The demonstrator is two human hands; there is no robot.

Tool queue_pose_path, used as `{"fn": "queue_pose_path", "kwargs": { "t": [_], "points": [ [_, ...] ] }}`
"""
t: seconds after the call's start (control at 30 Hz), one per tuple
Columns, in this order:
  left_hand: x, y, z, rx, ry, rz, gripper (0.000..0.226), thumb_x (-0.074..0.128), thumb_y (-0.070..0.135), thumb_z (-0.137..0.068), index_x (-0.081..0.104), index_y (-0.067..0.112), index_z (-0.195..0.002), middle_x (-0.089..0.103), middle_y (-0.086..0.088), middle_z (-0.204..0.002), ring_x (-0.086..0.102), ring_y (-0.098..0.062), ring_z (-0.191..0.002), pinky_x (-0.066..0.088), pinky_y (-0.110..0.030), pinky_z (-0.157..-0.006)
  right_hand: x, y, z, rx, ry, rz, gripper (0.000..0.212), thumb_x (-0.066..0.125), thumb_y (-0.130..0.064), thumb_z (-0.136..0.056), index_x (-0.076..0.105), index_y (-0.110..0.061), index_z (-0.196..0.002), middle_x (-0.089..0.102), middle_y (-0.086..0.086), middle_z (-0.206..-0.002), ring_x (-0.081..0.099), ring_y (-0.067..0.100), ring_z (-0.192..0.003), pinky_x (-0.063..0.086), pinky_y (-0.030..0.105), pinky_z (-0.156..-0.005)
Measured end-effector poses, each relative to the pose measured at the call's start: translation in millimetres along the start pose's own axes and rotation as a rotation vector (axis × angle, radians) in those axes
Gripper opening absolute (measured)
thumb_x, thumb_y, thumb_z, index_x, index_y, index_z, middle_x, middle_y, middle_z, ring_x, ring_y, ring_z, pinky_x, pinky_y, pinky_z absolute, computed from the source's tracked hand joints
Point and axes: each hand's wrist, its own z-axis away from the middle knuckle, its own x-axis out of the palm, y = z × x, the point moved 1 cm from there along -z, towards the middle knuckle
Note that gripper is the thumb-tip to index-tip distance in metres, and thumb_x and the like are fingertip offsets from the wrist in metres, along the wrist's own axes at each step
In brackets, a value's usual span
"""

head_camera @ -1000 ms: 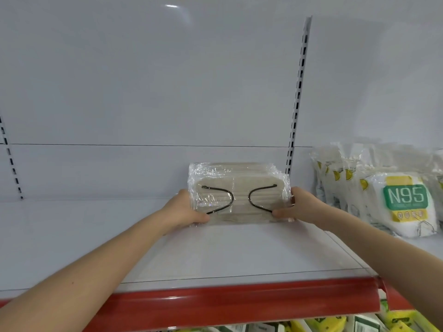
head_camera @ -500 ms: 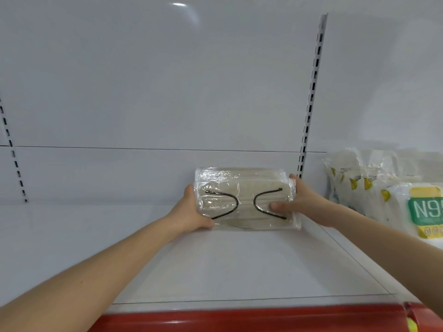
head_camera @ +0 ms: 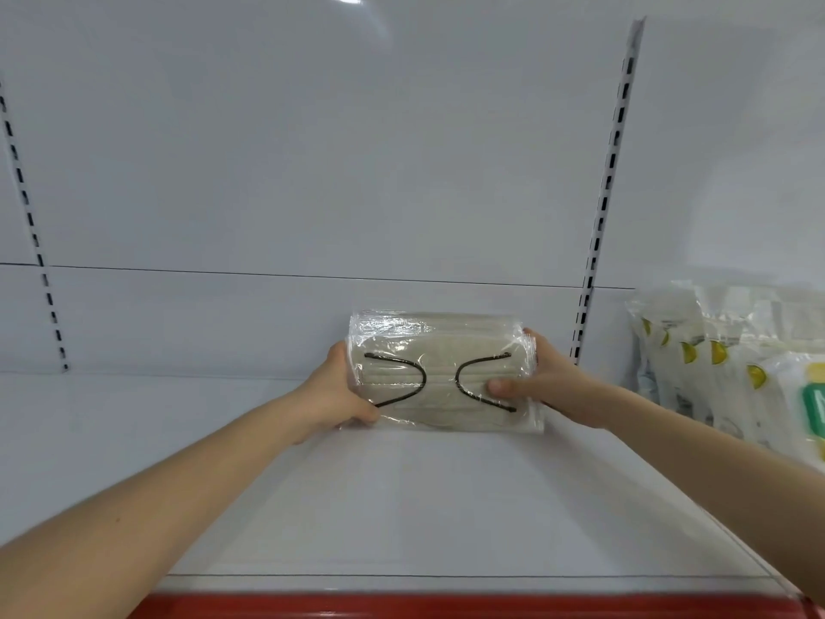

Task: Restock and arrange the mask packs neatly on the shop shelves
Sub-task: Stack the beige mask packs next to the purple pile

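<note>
A clear plastic pack of beige masks [head_camera: 439, 373] with black ear loops stands on its long edge near the back of the white shelf [head_camera: 402, 498]. My left hand [head_camera: 332, 390] grips its left end, thumb on the lower front corner. My right hand [head_camera: 538, 384] grips its right end, thumb pressed on the front by the right ear loop. The pack leans slightly back toward the rear panel.
A row of upright white N95 mask packs [head_camera: 732, 373] with yellow and green labels fills the shelf on the right. A slotted upright [head_camera: 602, 207] runs up the back panel just right of the pack. The shelf's red front edge [head_camera: 446, 607] is at the bottom.
The view has shifted so the N95 packs slid rightward. My right thumb moved from the pack's lower right edge onto its front. The pack stays near the back of the shelf.
</note>
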Motion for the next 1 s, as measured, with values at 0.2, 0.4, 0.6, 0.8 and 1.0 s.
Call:
{"fn": "queue_pose_path", "kwargs": {
  "t": [0.2,0.4,0.6,0.8,1.0],
  "points": [
    [-7.6,-6.8,-3.4,0.001,-0.071,0.102,0.091,0.078,0.0,-0.07,0.02,0.021,-0.137,0.055,0.002,-0.113,0.056,-0.014,-0.101,0.049,-0.028,-0.082,-4.3,-0.2,10.6,0.045,0.08,0.053,0.121,0.092,-0.035,-0.048,0.019,-0.02,-0.144,0.044,-0.002,-0.137,0.048,0.015,-0.124,0.041,0.044,-0.106],
    [-1.2,-4.9,-3.5,0.051,-0.055,0.146,0.083,0.075,-0.002,-0.073,0.025,0.024,-0.135,0.056,0.0,-0.111,0.058,-0.011,-0.087,0.052,-0.022,-0.066,-1.9,1.5,19.0,0.028,0.059,0.141,0.111,0.093,-0.039,-0.049,0.032,-0.02,-0.14,0.057,0.003,-0.129,0.054,0.021,-0.121,0.044,0.048,-0.101],
    [-1.9,-10.2,-3.4,0.04,-0.091,0.166,0.091,0.078,0.0,-0.07,0.02,0.023,-0.137,0.048,0.003,-0.125,0.053,-0.008,-0.102,0.049,-0.016,-0.066,2.5,-0.9,14.8,0.007,0.116,0.255,0.116,0.091,-0.05,-0.042,0.031,-0.025,-0.139,0.053,-0.004,-0.131,0.05,0.017,-0.123,0.044,0.042,-0.103],
    [-2.1,-12.8,-2.1,-0.036,-0.102,0.008,0.127,0.084,0.033,-0.037,0.009,0.03,-0.139,0.047,-0.008,-0.13,0.054,-0.028,-0.104,0.049,-0.032,-0.066,9.9,-4.2,21.3,-0.005,0.085,0.297,0.101,0.091,-0.048,-0.043,0.041,-0.03,-0.13,0.058,-0.008,-0.125,0.055,0.011,-0.117,0.047,0.041,-0.099],
    [1.7,-9.2,0.0,0.011,-0.037,0.033,0.099,0.084,0.014,-0.062,0.018,0.02,-0.136,0.055,-0.01,-0.111,0.057,-0.025,-0.084,0.048,-0.026,-0.053,10.3,-7.2,27.7,-0.001,0.097,0.279,0.093,0.09,-0.037,-0.047,0.044,-0.025,-0.127,0.061,-0.005,-0.12,0.059,0.012,-0.112,0.05,0.038,-0.096]
  ]
}}
